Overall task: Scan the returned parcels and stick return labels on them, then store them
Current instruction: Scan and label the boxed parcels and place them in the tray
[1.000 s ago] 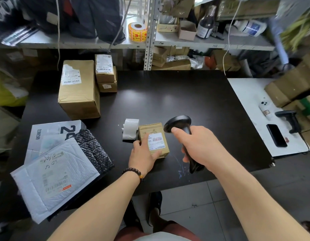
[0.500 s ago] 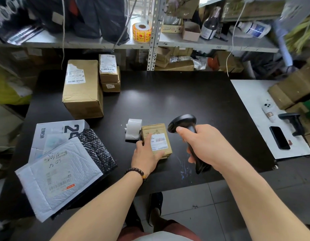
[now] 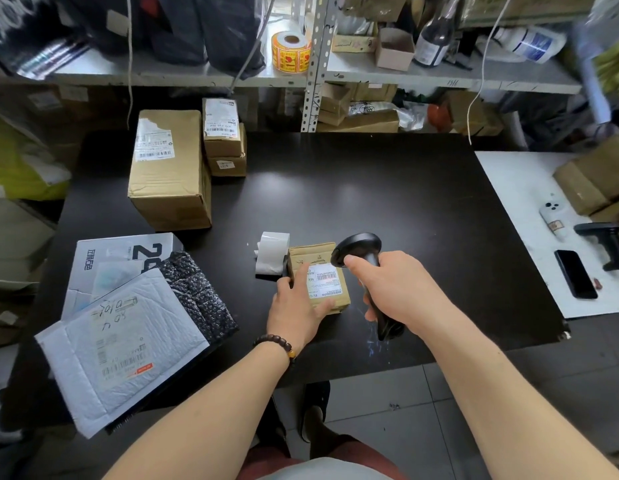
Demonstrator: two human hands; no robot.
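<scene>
Small parcel (image 3: 310, 255): laid flat on the worktop (image 3: 370, 195) near its front edge, with the shipping label (image 3: 324, 283) turned up so that the barcode is open to the scanner.
Left grip (image 3: 296, 313): closed on the parcel's near left corner, thumb along the near edge and fingers at the left side. The box is judged to be steadied this way, with the barcode left uncovered.
Right grip (image 3: 401, 289): wrapped round the handle of the scanner (image 3: 358, 245), with the forefinger laid up towards the head.
Scanner: held just above the parcel's far right corner, head tipped down at the label. A short, square aim is judged to be the reason.
Step in hand: scanning is judged to be under way. Whether a read has registered cannot be told.
White label roll (image 3: 273, 252): set just beside the parcel's far left side, presumably so that a return label can be taken without reaching.
Other parcels: a large carton (image 3: 169, 171), two stacked boxes (image 3: 225, 133) and a bubble mailer (image 3: 128, 344) are kept to the left, well apart from the scanning spot. Whether these are done or waiting cannot be told.
Risk: the barcode could be shadowed if the left forefinger is slid further onto the label.
</scene>
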